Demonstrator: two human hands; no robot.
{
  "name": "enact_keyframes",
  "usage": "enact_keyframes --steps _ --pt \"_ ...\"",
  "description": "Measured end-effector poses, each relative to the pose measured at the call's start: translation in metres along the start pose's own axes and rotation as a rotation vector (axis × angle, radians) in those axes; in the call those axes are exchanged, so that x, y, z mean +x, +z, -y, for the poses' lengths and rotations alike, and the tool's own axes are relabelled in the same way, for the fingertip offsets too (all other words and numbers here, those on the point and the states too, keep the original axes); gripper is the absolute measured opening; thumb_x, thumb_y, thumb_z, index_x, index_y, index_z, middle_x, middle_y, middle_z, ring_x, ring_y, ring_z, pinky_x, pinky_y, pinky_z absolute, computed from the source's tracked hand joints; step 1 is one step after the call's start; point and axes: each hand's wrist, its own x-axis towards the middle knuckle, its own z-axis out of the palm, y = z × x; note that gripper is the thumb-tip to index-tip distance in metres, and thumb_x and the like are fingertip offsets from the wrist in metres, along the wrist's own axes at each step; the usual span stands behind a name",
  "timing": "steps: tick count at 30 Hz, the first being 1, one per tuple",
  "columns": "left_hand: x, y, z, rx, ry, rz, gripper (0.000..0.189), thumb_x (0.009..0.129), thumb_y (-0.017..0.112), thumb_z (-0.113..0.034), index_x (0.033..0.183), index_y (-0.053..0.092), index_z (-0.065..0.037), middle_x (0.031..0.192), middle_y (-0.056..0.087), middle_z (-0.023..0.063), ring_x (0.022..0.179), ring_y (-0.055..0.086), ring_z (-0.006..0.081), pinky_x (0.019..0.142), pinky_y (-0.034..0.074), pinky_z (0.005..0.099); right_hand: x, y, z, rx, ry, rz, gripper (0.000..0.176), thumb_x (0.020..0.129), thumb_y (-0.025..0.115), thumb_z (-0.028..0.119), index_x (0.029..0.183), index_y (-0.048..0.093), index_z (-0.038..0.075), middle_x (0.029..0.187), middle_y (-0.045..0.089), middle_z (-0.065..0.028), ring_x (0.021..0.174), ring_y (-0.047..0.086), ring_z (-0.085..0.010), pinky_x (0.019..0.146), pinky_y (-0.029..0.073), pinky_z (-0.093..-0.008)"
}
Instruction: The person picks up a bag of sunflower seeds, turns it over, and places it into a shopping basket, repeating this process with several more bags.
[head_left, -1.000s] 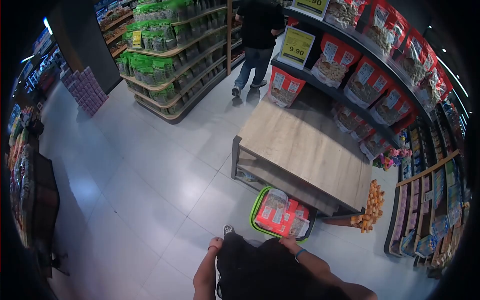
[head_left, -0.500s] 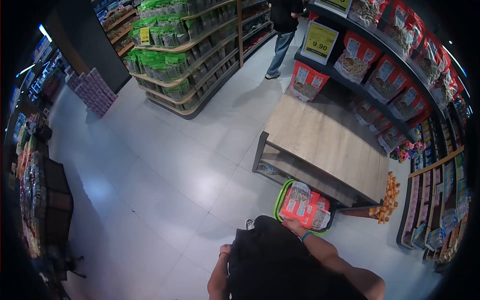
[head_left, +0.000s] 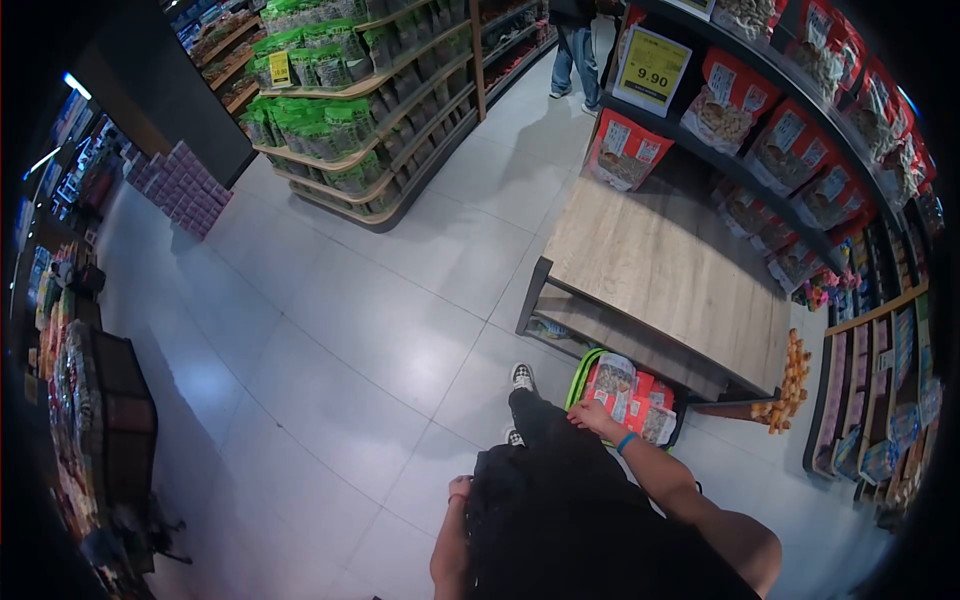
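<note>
My right hand (head_left: 594, 416), a blue band on its wrist, hangs over the near left side of a green-rimmed shopping basket (head_left: 579, 383). Its fingers are curled in, and no object shows in them. In the basket lie several red-and-clear bags (head_left: 613, 375) of what look like nuts or dried goods. The basket stands low against the front of a wooden-topped table (head_left: 660, 270). By my left thigh hangs my left hand (head_left: 460, 487), a thin band on its wrist; its fingers are mostly hidden.
Shelves with more red bags (head_left: 728, 105) and a yellow price sign (head_left: 652, 68) rise behind the table. Green-topped packages fill a rounded shelf unit (head_left: 375, 215) ahead. Stacked purple boxes (head_left: 182, 190) and a dark display stand (head_left: 125, 410) are to the left. A person (head_left: 575, 60) stands in the aisle.
One of my feet has stepped forward beside the basket. My right hand has shifted forward along the basket's side, while the basket stays by the table. The person in the aisle has changed position.
</note>
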Motion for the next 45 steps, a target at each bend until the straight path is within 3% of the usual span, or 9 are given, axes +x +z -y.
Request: enact_keyframes --steps 7,20,26,30,35,37,39,41,45 --pt "0.03 -0.013 -0.026 0.093 0.113 0.06 0.032 0.088 0.055 -0.023 0.098 0.07 0.004 0.091 0.071 0.0159 0.085 0.066 0.0222 0.077 0.051 0.0337 0.013 -0.049 0.114 0.244 -0.263 -0.013 0.023 0.095 0.054 0.023 0.102 0.064 0.003 0.095 0.067 -0.0064 0.084 0.066 -0.0143 0.069 0.053 -0.0262" --pt "0.063 -0.012 -0.202 0.387 0.214 0.076 0.029 0.086 0.058 -0.019 0.098 0.069 0.004 0.093 0.071 0.0149 0.087 0.066 0.0209 0.078 0.051 0.0324 0.06 -0.252 0.355 0.614 -0.71 -0.543 0.035 0.094 0.06 0.028 0.119 0.054 0.004 0.118 0.062 -0.0088 0.103 0.06 -0.0152 0.078 0.05 -0.0288" --pt "0.115 -0.001 -0.261 0.074 0.12 -0.018 0.026 0.085 0.058 -0.017 0.093 0.071 0.003 0.087 0.071 0.0132 0.082 0.065 0.0204 0.074 0.052 0.0311 0.118 -0.33 0.421 0.472 -0.742 -0.928 0.085 0.081 0.075 0.037 0.14 0.03 -0.004 0.142 0.04 -0.0185 0.128 0.041 -0.0252 0.107 0.032 -0.0365" --pt "0.137 0.008 -0.297 0.037 0.092 -0.023 0.026 0.085 0.056 -0.015 0.093 0.071 0.004 0.085 0.07 0.0137 0.082 0.065 0.0215 0.074 0.052 0.031 0.142 -0.355 0.447 0.444 -0.774 -0.952 0.083 0.081 0.076 0.031 0.141 0.029 -0.002 0.142 0.04 -0.016 0.127 0.043 -0.0238 0.102 0.038 -0.0325" --pt "0.19 0.004 -0.327 0.21 0.236 0.102 0.026 0.085 0.054 -0.017 0.095 0.07 0.0 0.087 0.07 0.0143 0.08 0.067 0.0212 0.065 0.052 0.0307 0.129 -0.339 0.468 0.43 -0.706 -0.863 0.048 0.082 0.075 0.019 0.121 0.055 -0.001 0.12 0.058 -0.0123 0.1 0.059 -0.0169 0.085 0.047 -0.029" --pt "0.197 0.004 -0.361 0.219 0.193 0.159 0.026 0.086 0.053 -0.018 0.097 0.069 0.0 0.089 0.07 0.0144 0.081 0.067 0.0216 0.062 0.052 0.0306 0.145 -0.347 0.456 0.341 -0.768 -0.698 0.038 0.08 0.076 0.017 0.11 0.063 -0.002 0.103 0.065 -0.0108 0.081 0.063 -0.0139 0.063 0.052 -0.0276" --pt "0.207 0.004 -0.399 0.241 0.17 0.232 0.026 0.087 0.052 -0.018 0.099 0.067 0.0 0.09 0.07 0.0145 0.082 0.068 0.022 0.059 0.052 0.0305 0.152 -0.329 0.449 0.121 -0.933 -1.024 0.023 0.081 0.073 0.015 0.099 0.068 0.001 0.083 0.066 -0.0056 0.066 0.061 -0.013 0.056 0.051 -0.027" --pt "0.21 0.012 -0.444 0.24 0.131 0.316 0.027 0.09 0.05 -0.018 0.104 0.063 0.0 0.092 0.07 0.0148 0.083 0.068 0.0239 0.058 0.052 0.0303 0.128 -0.302 0.459 0.463 -0.924 -0.816 0.016 0.084 0.07 0.015 0.093 0.067 0.002 0.073 0.062 -0.0024 0.061 0.057 -0.0112 0.054 0.048 -0.0272" --pt "0.231 0.035 -0.533 0.235 0.346 0.425 0.025 0.095 0.043 -0.015 0.106 0.059 0.001 0.097 0.068 0.0155 0.084 0.068 0.0248 0.065 0.055 0.0335 0.087 -0.264 0.449 0.468 -0.788 -0.86 0.014 0.09 0.063 0.018 0.088 0.06 0.004 0.074 0.059 -0.0006 0.071 0.052 -0.0066 0.058 0.044 -0.0267"
